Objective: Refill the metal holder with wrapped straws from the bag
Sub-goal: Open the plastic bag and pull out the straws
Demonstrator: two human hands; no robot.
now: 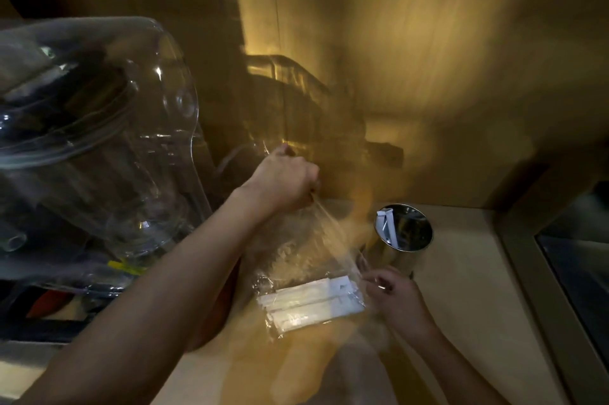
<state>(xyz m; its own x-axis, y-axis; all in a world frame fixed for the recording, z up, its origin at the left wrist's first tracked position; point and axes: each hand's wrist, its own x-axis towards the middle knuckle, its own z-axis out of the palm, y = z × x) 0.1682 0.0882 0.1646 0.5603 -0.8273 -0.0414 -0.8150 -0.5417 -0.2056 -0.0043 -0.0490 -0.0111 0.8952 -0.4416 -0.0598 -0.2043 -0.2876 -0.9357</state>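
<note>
A clear plastic bag (306, 249) hangs over the wooden counter (461, 289), with a bundle of white wrapped straws (309, 304) lying in its lower end. My left hand (283, 179) is clenched on the bag's upper edge and holds it up near the back wall. My right hand (393, 296) pinches the bag's right side beside the straws. The shiny metal holder (403, 233) stands upright just behind my right hand. One or two wrapped straws (389, 225) lean inside it.
A large clear glass or plastic vessel (99, 141) fills the left side, over dark clutter. Wooden wall panels rise behind the counter. A dark glass panel (580, 272) with a raised frame borders the counter on the right.
</note>
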